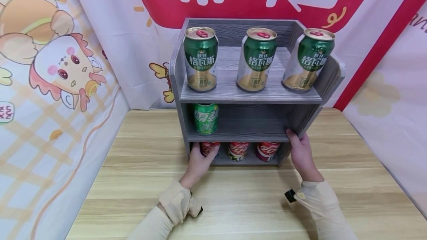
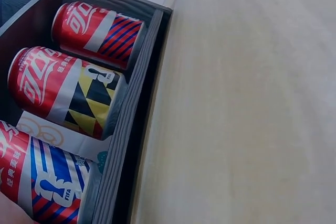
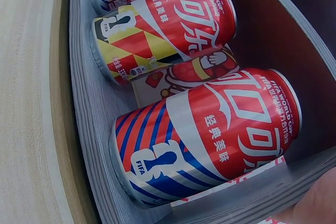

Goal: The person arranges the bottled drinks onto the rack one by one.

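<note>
A grey wooden shelf rack stands on the table with three tiers. On the bottom tier, my left hand holds the leftmost red cola can, its thumb and a finger at either side. Two more cola cans, a yellow-and-black patterned one and a striped one, stand to its right. My right hand grips the rack's right side panel, thumb on the inner side; its other fingers are largely hidden. On the middle tier, a green soda can stands at the left.
Three green-and-gold cans stand spaced along the top tier: left, middle and right. The wooden table extends in front of the rack. Printed cloth hangs behind and at both sides.
</note>
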The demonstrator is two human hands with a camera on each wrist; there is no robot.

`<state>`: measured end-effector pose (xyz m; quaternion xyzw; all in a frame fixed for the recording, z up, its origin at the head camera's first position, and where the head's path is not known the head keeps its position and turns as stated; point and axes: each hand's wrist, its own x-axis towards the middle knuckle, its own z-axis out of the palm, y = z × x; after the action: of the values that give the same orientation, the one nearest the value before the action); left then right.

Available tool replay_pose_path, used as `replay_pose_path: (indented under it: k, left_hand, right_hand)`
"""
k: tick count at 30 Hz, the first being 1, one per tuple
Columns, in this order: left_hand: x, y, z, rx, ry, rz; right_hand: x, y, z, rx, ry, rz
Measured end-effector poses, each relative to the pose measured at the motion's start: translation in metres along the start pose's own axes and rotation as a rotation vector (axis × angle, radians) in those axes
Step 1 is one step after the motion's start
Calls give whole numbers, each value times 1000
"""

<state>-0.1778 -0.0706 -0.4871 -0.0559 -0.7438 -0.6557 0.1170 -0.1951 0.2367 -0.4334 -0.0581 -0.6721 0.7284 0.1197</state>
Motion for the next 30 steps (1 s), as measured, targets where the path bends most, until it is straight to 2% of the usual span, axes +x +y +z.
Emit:
replay_pose_path:
  k: [4,11,17,22,26,30]
  left_hand:
    - [-5,-1,-2,7,-25,5]
    - [-19,-2,-9,96,-61,52]
    - [-33,1,-18,116,-91,20]
    - [-40,4,-21,108,-112,68]
    - [-45,5,-23,90,-117,54]
    - [-53,4,-28,91,-131,69]
  right_hand:
    - [0,0,-2,-5,-22,-3]
    - [0,0,-4,-27,-40,-7]
    - [0,-1,-3,-59,-44,10]
    - [0,0,-3,-61,-38,6]
    - [0,-2,-4,-93,-43,20]
    - [-1,-4,-4,-108,-50,28]
